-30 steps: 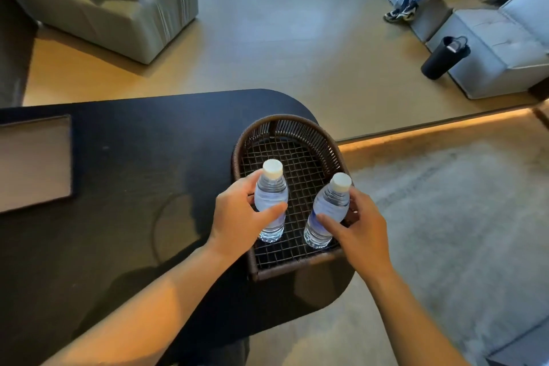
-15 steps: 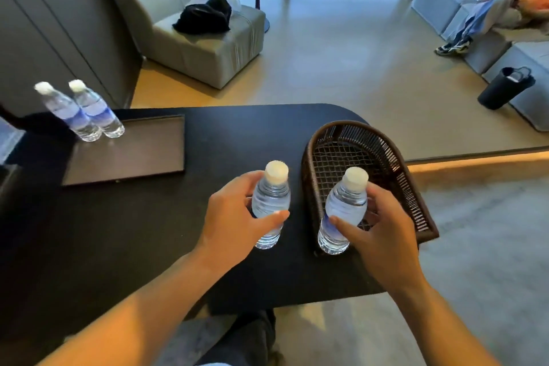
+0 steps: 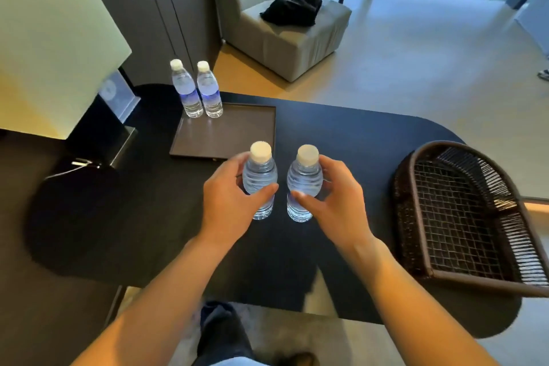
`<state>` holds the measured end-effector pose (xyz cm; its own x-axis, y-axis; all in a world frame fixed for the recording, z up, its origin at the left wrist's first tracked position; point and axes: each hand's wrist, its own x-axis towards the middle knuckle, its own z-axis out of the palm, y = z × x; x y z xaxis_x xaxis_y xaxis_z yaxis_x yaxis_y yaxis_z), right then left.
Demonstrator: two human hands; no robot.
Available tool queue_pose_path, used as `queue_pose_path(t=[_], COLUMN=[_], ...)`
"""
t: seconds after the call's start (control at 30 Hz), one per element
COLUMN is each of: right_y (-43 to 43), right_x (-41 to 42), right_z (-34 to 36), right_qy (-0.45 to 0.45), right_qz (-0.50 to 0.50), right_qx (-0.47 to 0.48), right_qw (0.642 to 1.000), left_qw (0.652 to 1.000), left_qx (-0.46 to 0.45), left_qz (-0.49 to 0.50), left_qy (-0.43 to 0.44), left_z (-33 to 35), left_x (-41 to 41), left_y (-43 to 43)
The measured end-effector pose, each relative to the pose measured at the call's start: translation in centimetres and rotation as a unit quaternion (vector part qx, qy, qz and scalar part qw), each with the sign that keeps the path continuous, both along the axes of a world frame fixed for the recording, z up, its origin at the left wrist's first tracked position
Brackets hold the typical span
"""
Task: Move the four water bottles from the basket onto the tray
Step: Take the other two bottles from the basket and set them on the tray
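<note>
My left hand (image 3: 231,199) grips a clear water bottle (image 3: 259,175) with a white cap, held upright over the black table. My right hand (image 3: 335,202) grips a second such bottle (image 3: 304,178) right beside it. Both bottles hang just in front of the dark brown tray's (image 3: 234,134) near edge. At the tray's far left corner stand two more bottles (image 3: 185,89) (image 3: 209,90), side by side. The brown woven basket (image 3: 416,217) lies at the right end of the table with nothing in it.
A lamp with a pale shade (image 3: 50,38) and dark base (image 3: 98,140) stands at the left of the black table (image 3: 356,134), with a small card stand (image 3: 117,95) behind it. A grey armchair (image 3: 285,24) with dark clothing is beyond the table.
Both hands lifted the two bottles out of the basket and carried them left toward the tray. The view swung left, so the basket now sits at the far right.
</note>
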<state>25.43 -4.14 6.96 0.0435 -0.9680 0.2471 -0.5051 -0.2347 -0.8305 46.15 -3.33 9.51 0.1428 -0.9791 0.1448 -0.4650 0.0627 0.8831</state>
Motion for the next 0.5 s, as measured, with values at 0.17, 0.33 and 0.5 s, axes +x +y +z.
queue_pose_path(t=[0.17,0.33,0.5], right_y=[-6.4,-12.3,-17.5], right_x=[8.7,15.8,20.8], right_z=[-1.7,-3.8,-5.7], right_qy=[-0.002,-0.007,0.006], right_qz=[0.015,0.012,-0.005], right_qx=[0.008,0.036,0.048], right_qw=[1.0,0.999,0.999], left_qw=[0.999,0.999,0.999], left_qx=[-0.002,-0.009,0.0], left_qz=[0.042,0.052,0.053], left_qy=[0.002,0.005,-0.008], left_z=[-2.2,-5.3,-8.1], left_x=[8.6,15.3,19.9], left_y=[-5.5,-10.8,-15.5])
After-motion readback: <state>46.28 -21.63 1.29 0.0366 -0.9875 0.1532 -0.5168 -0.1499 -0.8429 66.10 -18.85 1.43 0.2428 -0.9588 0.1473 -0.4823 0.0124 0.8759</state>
